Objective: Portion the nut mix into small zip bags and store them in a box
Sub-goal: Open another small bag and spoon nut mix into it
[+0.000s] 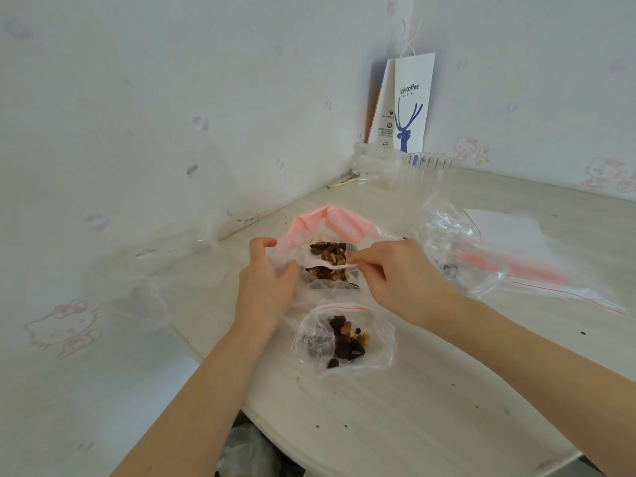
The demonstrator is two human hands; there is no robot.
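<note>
Wallpaper w/ cartoon cats fills the left of frame; low left, crumpled clear plastic [137, 294] lies on the table [413, 425] edge, apart from the work.

Left of centre, left hand [266, 290] has fingers and thumb curled round the side of the big bag [330, 218], just under its pink zip rim. Prob. it does that to keep the mouth propped wide and the soft bag from sliding.

Centre: nut mix [327, 253] sits inside that bag, w/ a white spoon [339, 267] lying across it, bowl end in the nuts. Just below, toward the bottom of frame, a small zip bag [344, 339] rests flat, red-line mouth gaping toward the big bag, part filled w/ nuts and dried fruit. It's parked close so each scoop has a short trip. Not sealed yet.

Right of centre, right hand [399, 280] pinches the spoon handle btwn thumb and fingertips, so looks like mid-scoop.

Upper right, a paper bag [411, 108] leans in the wall corner; in front a clear ribbed container [426, 166], maybe the storage box, can't tell. Mid right, spare zip bags [481, 263] lie in a loose heap within reach for the next portions.
</note>
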